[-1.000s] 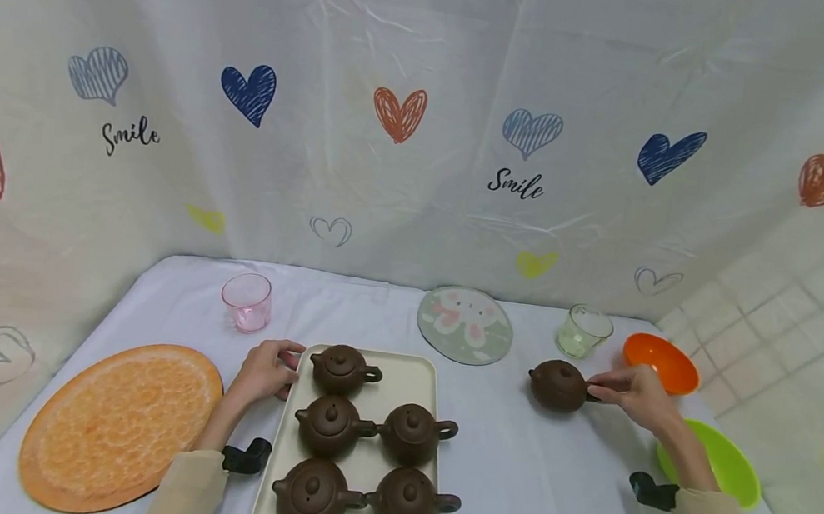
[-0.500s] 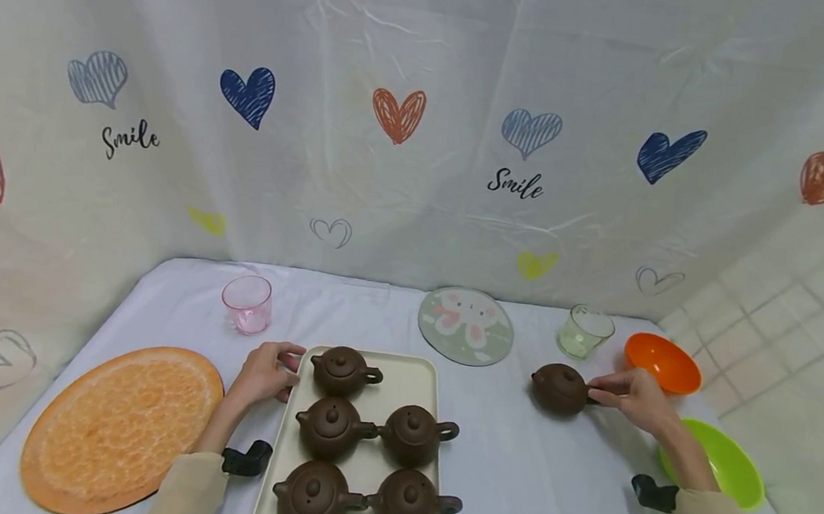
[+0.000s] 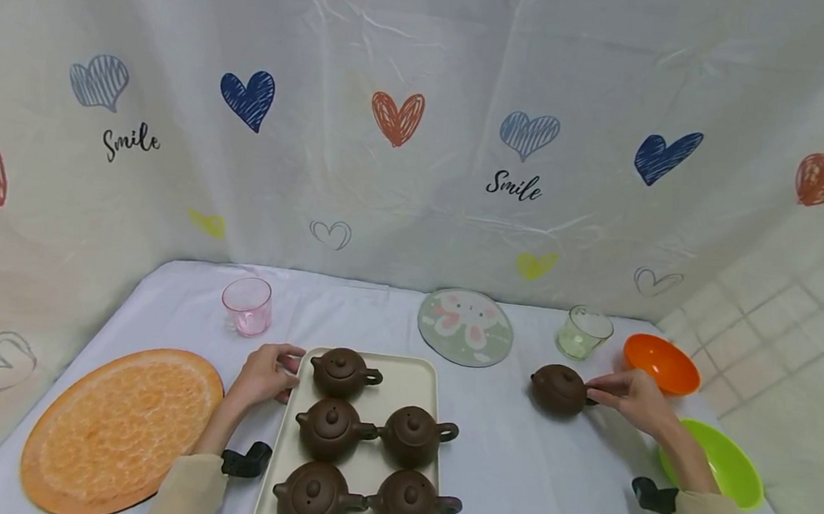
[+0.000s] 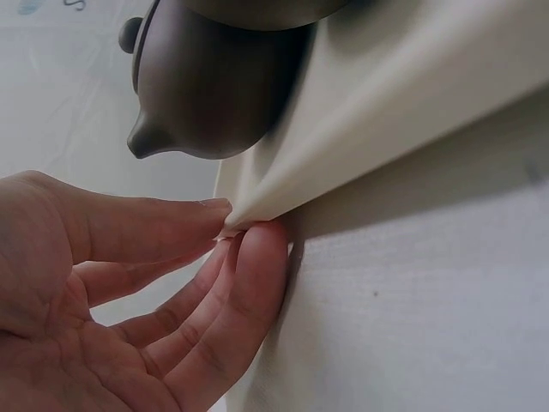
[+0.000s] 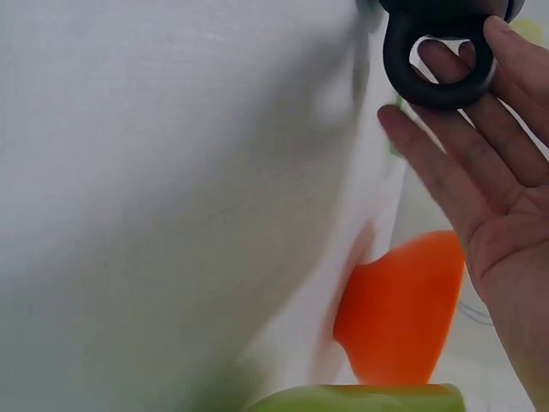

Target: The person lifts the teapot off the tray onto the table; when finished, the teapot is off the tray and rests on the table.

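A cream tray (image 3: 407,374) carries several dark brown teapots of differing size, among them a small teapot (image 3: 341,372) at its far left corner. My left hand (image 3: 266,373) pinches the tray's left rim between thumb and fingers, as the left wrist view shows. Off to the right, another brown teapot (image 3: 559,389) is over the white cloth, its spout pointing left. My right hand (image 3: 640,401) holds this teapot by its ring handle (image 5: 439,93), thumb on one side and fingers behind. Whether the pot's base touches the cloth cannot be told.
A pizza-patterned round mat (image 3: 122,432) lies at left, with a pink glass (image 3: 247,305) behind it. At the back are a rabbit-print mat (image 3: 466,327) and a green glass (image 3: 585,332). An orange bowl (image 3: 660,363) and a lime bowl (image 3: 725,462) stand beside my right arm.
Both hands keep their holds. The teapot in my right hand shows only a tiny shift in the head view, which itself moves slightly; the tray and its teapots stay put.
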A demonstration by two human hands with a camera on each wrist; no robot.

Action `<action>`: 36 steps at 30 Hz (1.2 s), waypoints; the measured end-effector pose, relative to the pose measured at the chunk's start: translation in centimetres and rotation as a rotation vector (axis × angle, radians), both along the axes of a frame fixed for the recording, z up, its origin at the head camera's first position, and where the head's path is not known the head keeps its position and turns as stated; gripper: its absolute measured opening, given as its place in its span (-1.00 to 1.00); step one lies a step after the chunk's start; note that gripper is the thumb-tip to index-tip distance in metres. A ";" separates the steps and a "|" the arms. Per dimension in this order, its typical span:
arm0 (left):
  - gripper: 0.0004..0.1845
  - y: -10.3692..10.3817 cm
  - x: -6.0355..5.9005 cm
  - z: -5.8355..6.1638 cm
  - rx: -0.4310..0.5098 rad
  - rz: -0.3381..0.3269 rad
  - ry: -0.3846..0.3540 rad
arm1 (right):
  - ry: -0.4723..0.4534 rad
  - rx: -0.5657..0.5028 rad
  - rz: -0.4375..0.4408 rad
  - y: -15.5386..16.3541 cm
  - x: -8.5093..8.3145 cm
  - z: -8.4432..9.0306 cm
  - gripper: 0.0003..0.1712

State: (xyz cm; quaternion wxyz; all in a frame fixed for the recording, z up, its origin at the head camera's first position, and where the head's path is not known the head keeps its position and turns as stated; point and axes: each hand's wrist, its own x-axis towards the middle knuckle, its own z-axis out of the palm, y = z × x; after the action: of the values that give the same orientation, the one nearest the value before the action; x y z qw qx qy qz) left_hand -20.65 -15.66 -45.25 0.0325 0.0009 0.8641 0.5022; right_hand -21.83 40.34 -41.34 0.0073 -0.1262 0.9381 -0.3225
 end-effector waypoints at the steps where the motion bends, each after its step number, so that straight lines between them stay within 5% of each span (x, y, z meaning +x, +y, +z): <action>1: -0.49 0.0 0.0 0.0 0.000 0.001 -0.003 | 0.005 0.004 -0.001 -0.1 0.0 0.1 -0.73; 13: -0.48 0.0 0.1 0.0 0.022 -0.012 -0.024 | 0.154 0.002 -0.050 -6.7 -0.2 4.0 -0.71; 24: -0.44 -0.2 0.1 0.1 0.078 -0.046 -0.046 | 0.110 -0.142 0.252 -16.5 -2.9 2.7 -0.73; 36: -0.43 -0.3 0.0 0.0 0.061 -0.030 -0.059 | 0.023 -0.006 0.496 -25.6 -4.2 3.0 -0.73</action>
State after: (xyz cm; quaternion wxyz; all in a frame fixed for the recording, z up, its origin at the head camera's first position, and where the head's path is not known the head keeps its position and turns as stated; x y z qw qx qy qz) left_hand -20.66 -16.00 -45.27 0.0654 0.0003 0.8469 0.5278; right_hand -26.03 14.74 -38.33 0.0754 -0.3563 0.8775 -0.3120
